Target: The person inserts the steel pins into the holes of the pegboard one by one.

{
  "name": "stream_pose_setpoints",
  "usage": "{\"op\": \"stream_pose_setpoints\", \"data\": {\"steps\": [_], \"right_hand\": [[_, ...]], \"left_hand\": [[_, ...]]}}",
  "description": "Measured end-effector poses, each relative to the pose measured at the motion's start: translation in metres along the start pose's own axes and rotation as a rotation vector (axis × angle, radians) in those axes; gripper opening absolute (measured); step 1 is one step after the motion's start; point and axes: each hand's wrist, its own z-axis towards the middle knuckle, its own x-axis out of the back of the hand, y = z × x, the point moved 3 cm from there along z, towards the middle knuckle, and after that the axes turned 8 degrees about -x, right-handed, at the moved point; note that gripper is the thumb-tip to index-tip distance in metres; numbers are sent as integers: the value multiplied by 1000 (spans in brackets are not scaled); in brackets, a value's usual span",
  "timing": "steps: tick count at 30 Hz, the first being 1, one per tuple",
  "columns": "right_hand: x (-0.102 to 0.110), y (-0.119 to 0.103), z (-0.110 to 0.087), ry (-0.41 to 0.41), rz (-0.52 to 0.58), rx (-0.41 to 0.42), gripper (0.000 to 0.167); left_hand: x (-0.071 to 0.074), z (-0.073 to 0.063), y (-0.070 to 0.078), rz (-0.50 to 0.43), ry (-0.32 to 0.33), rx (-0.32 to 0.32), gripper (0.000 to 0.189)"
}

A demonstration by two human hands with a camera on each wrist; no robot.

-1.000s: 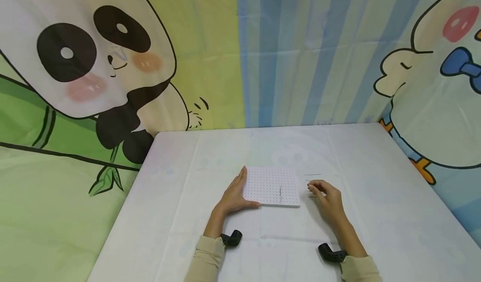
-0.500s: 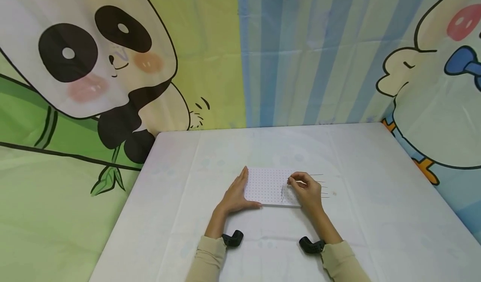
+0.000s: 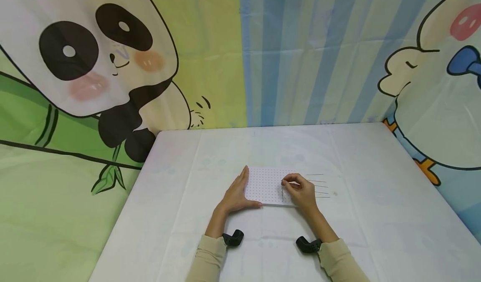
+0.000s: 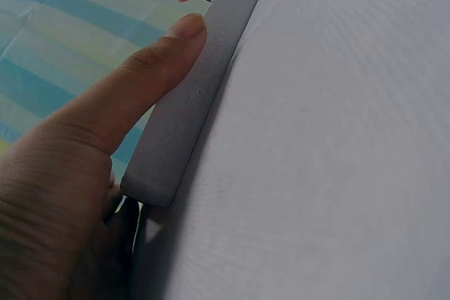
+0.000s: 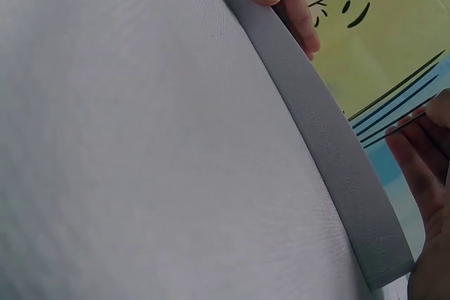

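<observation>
A white pegboard [image 3: 264, 186] with rows of small holes lies flat on the table. Along its left side rest the straight fingers of my left hand [image 3: 234, 194], while the thumb [image 4: 169, 54] presses on the front edge. Several thin dark rods [image 5: 394, 87] stand up from the board, seen side on in both wrist views. My right hand [image 3: 302, 190] is over the board's right half, thumb and index finger pinching one slim rod [image 5: 380, 136] beside the others. In the head view that hand partly covers the standing rods and the board's right edge.
More thin rods [image 3: 323, 197] lie in a loose column on the white-covered table [image 3: 375, 232], right of the board. Behind the table hangs a printed curtain [image 3: 210, 56] with cartoon animals. A black wrist camera [image 3: 234, 238] sits on each wrist.
My right hand has moved left from the rods on the table to the standing rods on the board, with its fingers still pinched. My left hand has stayed at the board's left side.
</observation>
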Motion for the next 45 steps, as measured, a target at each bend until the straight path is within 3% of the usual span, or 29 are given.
{"op": "stream_pose_setpoints", "data": {"steps": [4,14,21,27,33,38,45], "right_hand": [[-1,3,-1,-25,-22,16,13],[0,5,-2,-72,-85,-37,15],[-1,-21,4,-93,-122,8,11],[1,-26,3,-105,-104,-6,13],[6,-24,-3,-113,-43,-86,24],[21,-5,-9,-68,-18,-95,24],[59,7,-16,7,-163,-116,15]], "left_hand": [[1,0,0,-6,1,-2,136],[0,0,0,-23,3,-8,136],[3,2,1,-19,10,-20,135],[1,2,0,-24,2,-11,136],[-1,-1,0,-18,4,-25,136],[-2,-1,0,-9,8,-37,136],[-1,1,-2,-4,31,-58,135]]}}
